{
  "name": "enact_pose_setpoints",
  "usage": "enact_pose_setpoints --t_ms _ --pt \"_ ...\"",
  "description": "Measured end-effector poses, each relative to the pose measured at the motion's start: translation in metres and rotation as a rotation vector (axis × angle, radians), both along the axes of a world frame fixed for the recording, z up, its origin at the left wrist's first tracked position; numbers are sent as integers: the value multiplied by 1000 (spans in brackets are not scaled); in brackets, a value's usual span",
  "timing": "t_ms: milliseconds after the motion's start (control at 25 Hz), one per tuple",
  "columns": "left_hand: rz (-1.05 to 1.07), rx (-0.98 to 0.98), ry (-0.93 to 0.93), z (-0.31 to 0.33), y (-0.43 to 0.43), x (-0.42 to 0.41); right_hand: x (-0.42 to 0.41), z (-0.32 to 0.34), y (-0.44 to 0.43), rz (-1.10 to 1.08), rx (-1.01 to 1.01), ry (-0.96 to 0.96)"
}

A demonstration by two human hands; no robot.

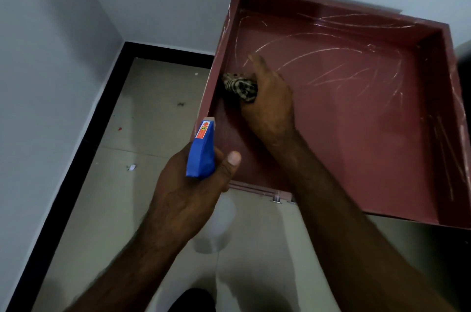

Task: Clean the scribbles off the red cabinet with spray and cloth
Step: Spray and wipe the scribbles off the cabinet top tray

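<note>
The red cabinet fills the upper right, its recessed top crossed by pale scribbles. My right hand reaches in from below and presses a bunched, dark-patterned cloth against the recess near its left wall. My left hand is at the cabinet's near-left corner, gripping a spray bottle with a blue trigger head bearing a red label. The bottle's pale translucent body hangs below the hand.
Beige floor tiles with small bits of debris lie to the left of the cabinet. A black skirting runs along the grey walls that meet in a corner. A dark rounded object sits at the right edge.
</note>
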State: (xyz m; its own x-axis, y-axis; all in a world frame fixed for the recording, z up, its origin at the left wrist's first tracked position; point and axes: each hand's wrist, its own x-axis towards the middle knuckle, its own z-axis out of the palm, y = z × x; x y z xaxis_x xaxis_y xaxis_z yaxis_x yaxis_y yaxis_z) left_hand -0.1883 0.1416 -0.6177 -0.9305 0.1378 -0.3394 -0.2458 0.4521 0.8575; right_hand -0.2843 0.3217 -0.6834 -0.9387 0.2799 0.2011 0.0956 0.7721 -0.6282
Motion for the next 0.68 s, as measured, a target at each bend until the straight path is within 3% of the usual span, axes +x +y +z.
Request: enact_pose_setpoints --t_ms 320,680 --pt "-5 -17 23 -6 -1 -3 -32 3 5 -51 -2 -13" --pt "-2 8 11 2 4 1 7 3 7 8 -5 -19"
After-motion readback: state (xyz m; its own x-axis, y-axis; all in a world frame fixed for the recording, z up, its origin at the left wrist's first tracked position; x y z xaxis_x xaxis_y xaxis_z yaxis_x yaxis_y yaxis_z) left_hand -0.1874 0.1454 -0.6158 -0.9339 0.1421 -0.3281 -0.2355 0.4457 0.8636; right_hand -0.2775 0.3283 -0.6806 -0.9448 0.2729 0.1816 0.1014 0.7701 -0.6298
